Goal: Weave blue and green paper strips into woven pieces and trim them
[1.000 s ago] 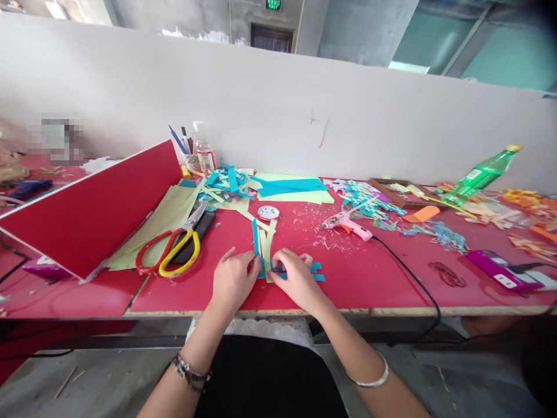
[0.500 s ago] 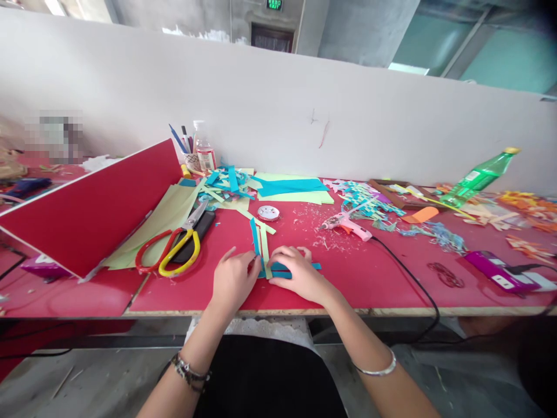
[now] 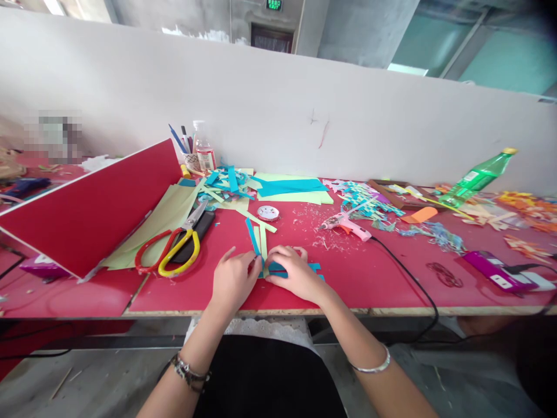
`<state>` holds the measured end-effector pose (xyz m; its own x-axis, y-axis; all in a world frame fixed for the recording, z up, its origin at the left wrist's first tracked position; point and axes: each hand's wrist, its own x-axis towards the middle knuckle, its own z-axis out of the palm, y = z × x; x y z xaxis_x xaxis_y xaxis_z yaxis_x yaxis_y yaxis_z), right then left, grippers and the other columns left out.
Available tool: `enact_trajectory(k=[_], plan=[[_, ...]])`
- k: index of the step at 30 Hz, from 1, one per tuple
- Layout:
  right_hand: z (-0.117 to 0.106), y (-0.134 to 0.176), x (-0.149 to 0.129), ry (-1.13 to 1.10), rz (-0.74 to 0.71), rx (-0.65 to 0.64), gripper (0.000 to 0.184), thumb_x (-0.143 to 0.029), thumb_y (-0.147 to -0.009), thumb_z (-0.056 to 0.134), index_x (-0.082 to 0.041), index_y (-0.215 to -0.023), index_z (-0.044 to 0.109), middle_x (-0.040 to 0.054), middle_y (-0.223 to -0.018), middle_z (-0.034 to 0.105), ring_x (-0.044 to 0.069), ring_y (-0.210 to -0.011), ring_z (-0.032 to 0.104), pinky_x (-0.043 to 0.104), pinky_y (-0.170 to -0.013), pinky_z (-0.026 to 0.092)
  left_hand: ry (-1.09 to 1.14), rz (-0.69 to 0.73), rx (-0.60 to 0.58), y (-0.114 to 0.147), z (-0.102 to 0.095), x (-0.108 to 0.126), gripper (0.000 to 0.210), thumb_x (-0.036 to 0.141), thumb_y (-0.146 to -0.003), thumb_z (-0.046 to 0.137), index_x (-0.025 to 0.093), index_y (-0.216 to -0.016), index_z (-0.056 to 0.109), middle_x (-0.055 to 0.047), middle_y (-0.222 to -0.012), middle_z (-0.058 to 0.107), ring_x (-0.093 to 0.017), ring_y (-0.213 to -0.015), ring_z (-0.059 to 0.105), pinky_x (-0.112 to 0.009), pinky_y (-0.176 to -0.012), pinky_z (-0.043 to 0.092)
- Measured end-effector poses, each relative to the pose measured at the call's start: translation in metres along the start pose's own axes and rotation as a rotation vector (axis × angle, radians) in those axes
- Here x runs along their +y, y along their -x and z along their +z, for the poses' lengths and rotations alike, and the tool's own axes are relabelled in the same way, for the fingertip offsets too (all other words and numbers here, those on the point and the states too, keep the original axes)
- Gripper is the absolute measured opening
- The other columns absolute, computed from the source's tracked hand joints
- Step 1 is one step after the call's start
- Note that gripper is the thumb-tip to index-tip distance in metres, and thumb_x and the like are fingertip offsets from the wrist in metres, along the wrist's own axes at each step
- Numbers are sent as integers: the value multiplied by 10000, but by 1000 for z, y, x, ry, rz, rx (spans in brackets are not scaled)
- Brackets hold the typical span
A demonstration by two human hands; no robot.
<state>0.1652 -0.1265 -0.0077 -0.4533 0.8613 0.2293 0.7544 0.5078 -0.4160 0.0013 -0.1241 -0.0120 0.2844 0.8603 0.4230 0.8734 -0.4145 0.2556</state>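
Blue and pale green paper strips lie crossed on the red table near its front edge. The upright green strips (image 3: 263, 239) and a blue strip (image 3: 251, 233) fan away from me, while other blue strips (image 3: 317, 267) run off to the right beneath my fingers. My left hand (image 3: 235, 277) is closed, its fingertips pinching the strips at the left side of the crossing. Bent over the right side, my right hand (image 3: 293, 273) grips the strips between thumb and fingers. Both hands partly hide the crossing.
Left of my hands lie scissors (image 3: 190, 247) on a black object, beside a leaning red board (image 3: 96, 215). A round white lid (image 3: 268, 213) is ahead. To the right are a pink glue gun (image 3: 348, 225), its cord, a purple power strip (image 3: 498, 271) and a green bottle (image 3: 481, 180).
My right hand has shifted slightly left and closed in on the crossing. The upright blue strip leans further left, and the strip ends at right have moved. My left hand stays put.
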Motion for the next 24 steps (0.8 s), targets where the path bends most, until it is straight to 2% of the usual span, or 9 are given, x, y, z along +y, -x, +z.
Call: enact_trajectory(k=[4, 12, 16, 19, 21, 24], plan=[[2, -1, 0, 3, 17, 9, 172, -362, -764, 560, -231, -874, 537, 17, -1001, 559, 181, -970, 483, 395, -901, 220, -3, 2, -13, 0, -2, 2, 312, 265, -847, 340, 190, -669, 585, -6, -601, 644, -127, -566, 601, -322, -940, 370], [5, 0, 0, -47, 54, 39, 159, -347, -750, 572, -247, -872, 550, 4, -1060, 568, 206, -1039, 475, 411, -903, 208, 33, -5, 7, 1, 4, -3, 234, 199, -770, 413, 223, -870, 624, 3, -757, 694, -143, -642, 632, -362, -967, 351], [0, 2, 0, -134, 123, 55, 251, -403, -749, 553, -264, -954, 514, 0, -985, 609, 211, -993, 515, 446, -927, 196, 27, -4, -2, 1, 5, -3, 202, 218, -772, 435, 229, -861, 616, 16, -749, 690, -141, -672, 634, -353, -970, 344], [-7, 7, 8, -200, 234, 130, 341, -419, -752, 534, -261, -1047, 468, 16, -970, 616, 207, -970, 530, 421, -908, 266, 23, 15, -5, 1, 5, -3, 175, 233, -771, 458, 232, -865, 606, 25, -738, 683, -137, -670, 628, -357, -975, 332], [-10, 11, 16, -246, 299, 206, 325, -398, -763, 518, -246, -1045, 469, 24, -953, 617, 198, -941, 545, 388, -868, 325, 11, 42, -6, 1, 5, -3, 164, 230, -774, 461, 233, -858, 602, 24, -756, 679, -135, -677, 625, -368, -986, 313], [-14, 18, 26, -214, 327, 406, 262, -347, -780, 496, -216, -1006, 486, 39, -888, 617, 187, -860, 572, 362, -822, 367, -7, 101, -8, 2, 4, -3, 156, 218, -784, 449, 234, -835, 596, 23, -780, 670, -134, -691, 618, -386, -994, 289]])
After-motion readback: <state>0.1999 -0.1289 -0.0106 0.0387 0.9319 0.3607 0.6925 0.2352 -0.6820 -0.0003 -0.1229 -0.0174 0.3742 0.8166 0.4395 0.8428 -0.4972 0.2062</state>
